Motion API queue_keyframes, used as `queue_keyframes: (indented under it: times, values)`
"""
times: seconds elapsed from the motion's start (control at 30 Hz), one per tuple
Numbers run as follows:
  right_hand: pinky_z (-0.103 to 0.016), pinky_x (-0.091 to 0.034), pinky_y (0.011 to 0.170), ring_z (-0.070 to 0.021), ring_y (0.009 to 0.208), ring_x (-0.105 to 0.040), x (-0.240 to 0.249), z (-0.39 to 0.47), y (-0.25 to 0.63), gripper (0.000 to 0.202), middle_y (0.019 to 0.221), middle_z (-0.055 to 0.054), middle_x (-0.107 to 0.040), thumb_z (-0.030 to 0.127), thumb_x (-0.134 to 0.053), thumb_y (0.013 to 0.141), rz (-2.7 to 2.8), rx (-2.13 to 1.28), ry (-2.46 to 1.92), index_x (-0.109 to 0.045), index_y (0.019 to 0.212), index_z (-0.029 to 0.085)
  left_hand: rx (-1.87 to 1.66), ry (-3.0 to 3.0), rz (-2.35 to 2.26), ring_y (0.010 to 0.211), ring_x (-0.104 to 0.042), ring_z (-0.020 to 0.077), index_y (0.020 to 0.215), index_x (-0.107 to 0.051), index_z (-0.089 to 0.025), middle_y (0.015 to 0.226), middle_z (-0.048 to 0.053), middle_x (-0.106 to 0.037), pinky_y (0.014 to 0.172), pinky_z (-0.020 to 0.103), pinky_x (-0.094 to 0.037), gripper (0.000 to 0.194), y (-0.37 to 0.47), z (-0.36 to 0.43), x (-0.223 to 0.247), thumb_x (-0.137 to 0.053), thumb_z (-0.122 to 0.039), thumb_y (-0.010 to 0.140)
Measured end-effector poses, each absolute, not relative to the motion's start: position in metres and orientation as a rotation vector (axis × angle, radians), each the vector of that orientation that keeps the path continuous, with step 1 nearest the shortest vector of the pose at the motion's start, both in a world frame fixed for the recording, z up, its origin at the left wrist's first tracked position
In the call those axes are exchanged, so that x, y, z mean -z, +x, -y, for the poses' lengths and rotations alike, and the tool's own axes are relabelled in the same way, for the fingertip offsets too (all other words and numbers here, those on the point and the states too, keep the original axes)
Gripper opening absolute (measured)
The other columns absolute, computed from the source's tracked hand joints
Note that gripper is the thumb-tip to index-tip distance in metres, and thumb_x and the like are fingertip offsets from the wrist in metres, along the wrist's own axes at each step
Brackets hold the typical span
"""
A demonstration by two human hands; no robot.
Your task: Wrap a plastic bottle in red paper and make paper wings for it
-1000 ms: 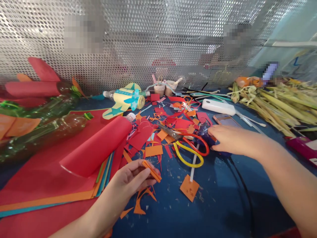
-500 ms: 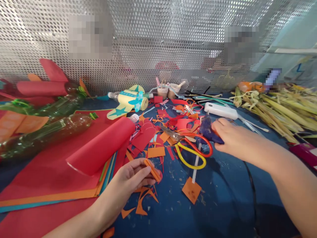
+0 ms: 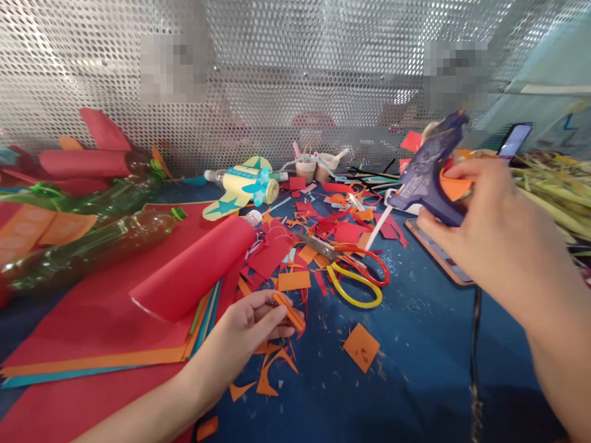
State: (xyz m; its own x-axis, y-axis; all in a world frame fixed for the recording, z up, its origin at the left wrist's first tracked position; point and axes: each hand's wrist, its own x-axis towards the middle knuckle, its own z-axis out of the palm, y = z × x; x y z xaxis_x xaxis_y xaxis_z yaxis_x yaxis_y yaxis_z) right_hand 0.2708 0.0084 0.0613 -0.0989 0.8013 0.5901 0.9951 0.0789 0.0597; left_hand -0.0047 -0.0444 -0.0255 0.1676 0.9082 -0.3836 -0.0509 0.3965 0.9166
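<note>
Between thumb and fingers, my left hand pinches a small folded piece of orange paper. My right hand grips a dark blue hot glue gun, raised above the table with its nozzle pointing up. A white glue stick sticks out of the gun's back end, down toward the scissors. Those scissors, with red and yellow handles, lie amid paper scraps. An orange paper square with dark marks rests flat between my hands. Left of them lies a bottle wrapped in red paper.
Stacked coloured sheets and green plastic bottles cover the left side. A yellow paper-covered bottle plane and small cups stand at the back. A phone lies under my right hand; the gun's black cord runs frontward. Dried husks lie right.
My right hand has lifted the glue gun up and to the right, tilting its nozzle upward. The glue stick has swung clear of the orange square. My left hand keeps its pinch.
</note>
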Motion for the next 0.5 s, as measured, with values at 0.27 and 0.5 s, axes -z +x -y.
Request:
queue_keyframes:
  times: [0.27,0.5]
  values:
    - [-0.030,-0.049,0.057,-0.0204,0.072,-0.062,-0.056,-0.007,0.264,0.031,0.085,-0.005,-0.061,0.040,-0.049,0.088,2.098,-0.619,-1.287,-0.039,0.112,0.023,-0.831,1.008,-1.232,0.073,-0.067,0.0168,0.078,-0.065,-0.017,0.074,0.000,-0.069,0.074,0.029,-0.055,0.020,-0.004,0.042,0.022,-0.069,-0.036,0.071]
    - [-0.029,-0.047,0.066,-0.0177,0.068,-0.054,-0.030,-0.012,0.243,0.024,0.071,-0.001,-0.051,0.041,-0.034,0.092,2.088,-1.246,-1.285,-0.047,0.084,0.024,-0.853,1.050,-1.220,0.072,-0.068,0.0168,0.084,-0.066,-0.017,0.076,0.001,-0.072,0.076,0.029,-0.055,0.019,-0.012,0.038,0.027,-0.067,-0.033,0.074]
